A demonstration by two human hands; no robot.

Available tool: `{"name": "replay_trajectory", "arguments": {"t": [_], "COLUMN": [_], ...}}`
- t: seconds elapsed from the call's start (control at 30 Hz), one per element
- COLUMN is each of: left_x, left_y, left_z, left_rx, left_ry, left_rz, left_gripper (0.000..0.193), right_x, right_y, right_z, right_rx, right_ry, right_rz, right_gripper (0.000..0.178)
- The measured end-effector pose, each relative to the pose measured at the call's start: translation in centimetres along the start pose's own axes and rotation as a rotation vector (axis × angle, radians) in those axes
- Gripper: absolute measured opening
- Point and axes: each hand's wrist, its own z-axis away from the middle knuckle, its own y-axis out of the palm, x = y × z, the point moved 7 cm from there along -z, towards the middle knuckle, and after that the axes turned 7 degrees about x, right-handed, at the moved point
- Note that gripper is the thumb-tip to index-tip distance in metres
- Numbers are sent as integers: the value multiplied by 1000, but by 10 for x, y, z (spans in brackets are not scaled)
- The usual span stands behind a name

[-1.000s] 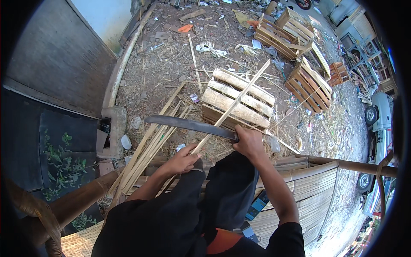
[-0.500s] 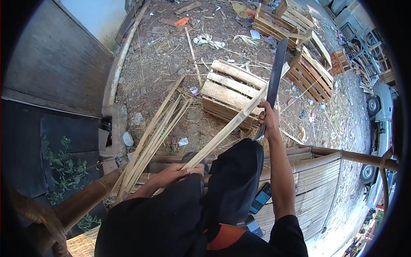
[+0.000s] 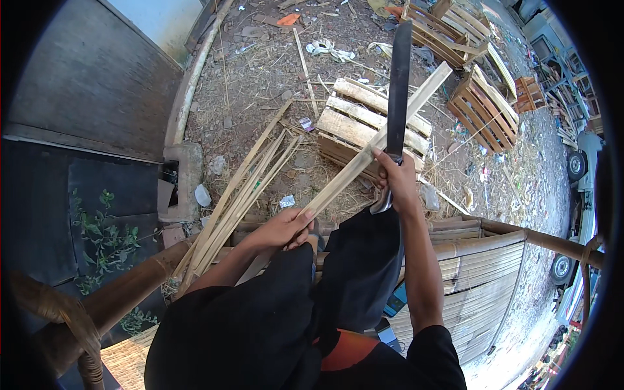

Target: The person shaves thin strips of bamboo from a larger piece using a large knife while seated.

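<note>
A long pale wooden strip (image 3: pixel 348 173) slants from beside my thigh up to the right. My left hand (image 3: pixel 285 229) is closed round its lower part. In my right hand (image 3: pixel 398 182) is a machete (image 3: pixel 399 91) with a dark blade, pointing away from me and nearly upright in the picture. The blade crosses over the strip, and my right thumb lies against the strip just beside the handle. Whether the blade's edge touches the wood I cannot tell. Beyond the strip stands a slatted wooden crate (image 3: pixel 344 123).
A bundle of loose strips (image 3: pixel 237 195) leans on the bamboo rail (image 3: pixel 153 286) at my left. Several more crates (image 3: pixel 484 110) stand at the far right. Phones (image 3: pixel 395 300) lie on the bamboo bench (image 3: pixel 478 286) beside my right leg. Litter and straw cover the ground.
My left hand has moved up and right, and the strip now reaches farther past the machete. The machete has swung left and more upright. The view has shifted slightly.
</note>
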Motion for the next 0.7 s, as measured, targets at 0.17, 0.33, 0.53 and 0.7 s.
{"name": "replay_trajectory", "arguments": {"t": [0.17,0.33,0.53,0.7], "left_x": [-18,-29,-28,-22], "left_y": [-8,5,10,4], "left_z": [-11,-5,11,14], "left_rx": [-143,-177,-191,-180], "left_ry": [-55,-56,-72,-54], "left_rz": [-20,152,134,148], "left_gripper": [39,36,26,29], "right_x": [-10,-20,-11,-11], "right_y": [15,61,55,12], "right_z": [37,61,38,8], "right_rx": [72,160,197,34], "right_ry": [-318,-565,-551,-508], "right_rz": [813,1255,1410,1455], "right_gripper": [26,34,42,33]}}
